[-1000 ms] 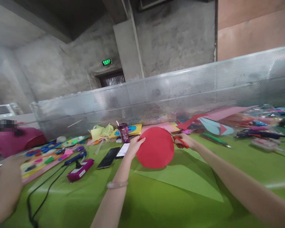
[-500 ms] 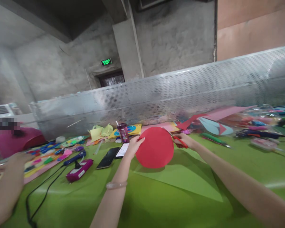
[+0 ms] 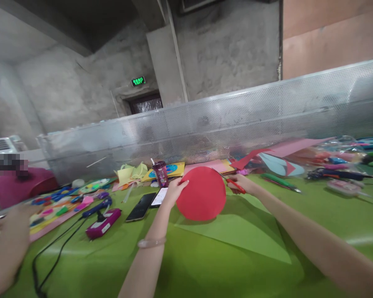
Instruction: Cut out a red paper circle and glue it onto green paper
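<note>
A round disc of red paper (image 3: 201,194) is held up over the table by my left hand (image 3: 175,190), which pinches its upper left edge. In my right hand (image 3: 240,183) is a pair of scissors with red handles (image 3: 236,185). Their blades lie along the disc's upper right edge, partly hidden behind it. Beneath the disc a light green sheet of paper (image 3: 251,238) lies on the green tabletop (image 3: 224,273).
Left of my hands are a dark phone (image 3: 141,207), a lit phone (image 3: 159,197), a purple cup with a straw (image 3: 161,174) and a purple power strip (image 3: 103,223). A green craft knife (image 3: 281,183) lies right. Another person's arm (image 3: 10,244) reaches in at far left.
The view has shifted very slightly. My hands, the red disc and the scissors keep almost the same positions. The other person's arm at the left has moved a little.
</note>
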